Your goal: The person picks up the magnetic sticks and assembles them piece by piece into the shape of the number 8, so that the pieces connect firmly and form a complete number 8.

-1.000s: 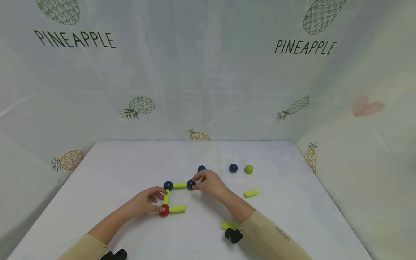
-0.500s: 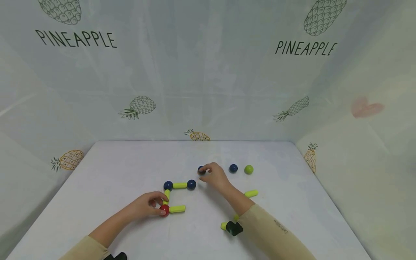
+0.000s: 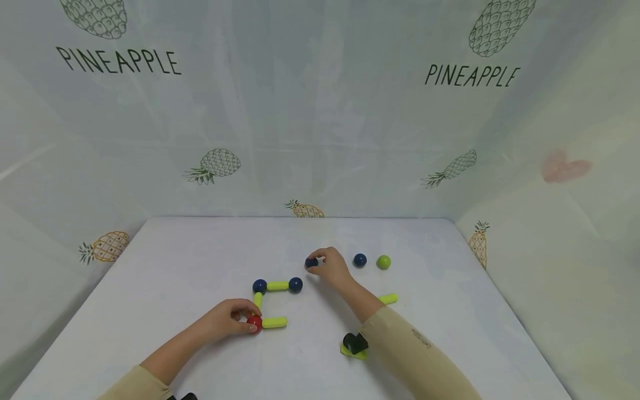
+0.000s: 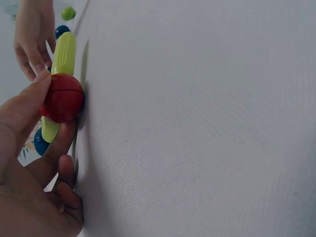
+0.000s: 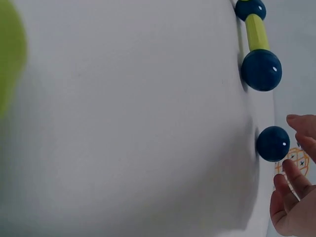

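Observation:
My left hand [image 3: 227,318] pinches a red ball [image 4: 63,98] between thumb and fingers, low over the white table. From this ball one yellow-green rod [image 3: 275,322] points right. Another yellow-green rod [image 3: 258,300], partly behind my fingers, leads to a blue ball [image 3: 260,286]. A further yellow-green rod [image 3: 278,285] joins that ball to a second blue ball [image 5: 261,70]. My right hand [image 3: 331,268] reaches around a loose blue ball [image 5: 273,143]. In the right wrist view its thumb and fingers are spread beside this ball, with a small gap visible.
Another blue ball [image 3: 360,260] and a green ball [image 3: 383,262] lie at the back right. Loose yellow-green rods [image 3: 389,299] lie near my right forearm, one partly under the black wrist camera [image 3: 355,343]. A pineapple-print curtain [image 3: 320,111] stands behind the table.
My right hand has left the blue ball at the end of the joined pieces and moved back to the loose blue ball. The left hand keeps its grip on the red ball.

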Demonstrator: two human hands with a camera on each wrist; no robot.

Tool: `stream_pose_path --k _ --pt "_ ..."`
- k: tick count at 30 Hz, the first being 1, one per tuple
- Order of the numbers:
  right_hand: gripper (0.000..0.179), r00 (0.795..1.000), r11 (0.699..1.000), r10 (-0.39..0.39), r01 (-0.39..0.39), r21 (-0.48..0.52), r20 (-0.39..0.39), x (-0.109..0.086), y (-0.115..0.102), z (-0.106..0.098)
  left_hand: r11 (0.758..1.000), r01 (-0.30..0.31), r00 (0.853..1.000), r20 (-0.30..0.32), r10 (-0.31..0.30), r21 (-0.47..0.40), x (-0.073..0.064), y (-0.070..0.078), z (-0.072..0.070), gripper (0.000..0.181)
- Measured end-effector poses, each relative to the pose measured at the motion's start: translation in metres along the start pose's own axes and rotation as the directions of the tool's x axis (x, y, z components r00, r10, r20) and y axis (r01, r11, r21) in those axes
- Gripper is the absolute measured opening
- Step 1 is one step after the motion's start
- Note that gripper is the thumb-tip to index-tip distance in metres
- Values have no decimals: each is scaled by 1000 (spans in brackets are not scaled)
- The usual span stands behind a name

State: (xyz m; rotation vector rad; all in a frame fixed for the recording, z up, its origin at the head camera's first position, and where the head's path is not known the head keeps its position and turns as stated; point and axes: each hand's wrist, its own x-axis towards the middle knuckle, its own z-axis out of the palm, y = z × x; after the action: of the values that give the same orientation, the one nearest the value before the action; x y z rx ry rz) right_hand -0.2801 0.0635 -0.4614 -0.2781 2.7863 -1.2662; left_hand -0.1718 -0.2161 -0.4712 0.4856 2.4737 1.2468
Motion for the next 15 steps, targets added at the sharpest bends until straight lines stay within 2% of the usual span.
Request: stream_pose_path --k 9,15 --pt "28 999 999 46 -46 6 7 13 5 8 1000 -2 1000 5 2 -31 -1 -2 0 28" --pt "30 999 998 45 -45 38 16 16 3 9 998 15 1000 3 -15 -57 -1 -1 0 29"
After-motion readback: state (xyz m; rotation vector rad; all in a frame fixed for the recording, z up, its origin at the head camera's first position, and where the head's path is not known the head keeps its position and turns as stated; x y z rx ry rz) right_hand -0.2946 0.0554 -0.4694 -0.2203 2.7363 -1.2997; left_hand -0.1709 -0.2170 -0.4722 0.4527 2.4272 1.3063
